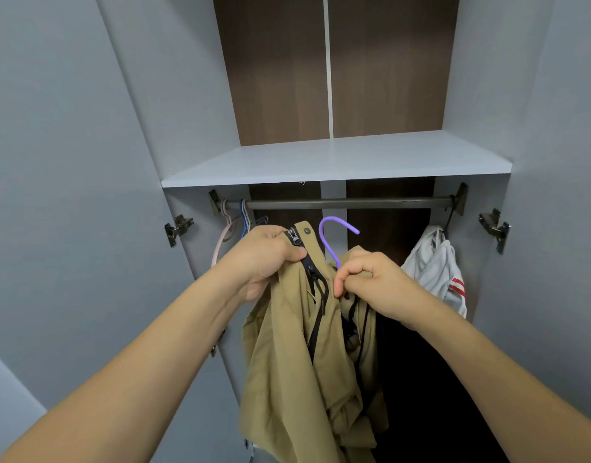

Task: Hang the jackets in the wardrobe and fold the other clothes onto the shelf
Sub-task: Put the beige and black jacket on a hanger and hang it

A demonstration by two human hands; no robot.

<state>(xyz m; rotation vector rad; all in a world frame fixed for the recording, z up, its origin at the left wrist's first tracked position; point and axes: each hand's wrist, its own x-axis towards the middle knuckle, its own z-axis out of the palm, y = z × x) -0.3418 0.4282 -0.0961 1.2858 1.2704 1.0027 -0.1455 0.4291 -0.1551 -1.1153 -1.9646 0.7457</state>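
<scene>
Both hands [315,269] grip tan jacket [297,362] below rail [347,203].

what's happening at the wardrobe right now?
A person stands at the open wardrobe holding a tan zip-up jacket on a purple hanger. The left hand grips the collar by the zipper; the right hand pinches the fabric near the hanger's neck. The hook is below the rail, not yet on it. A white garment with red stripes hangs at the rail's right end, spare hangers at its left. No clothes show on the shelf above.
</scene>
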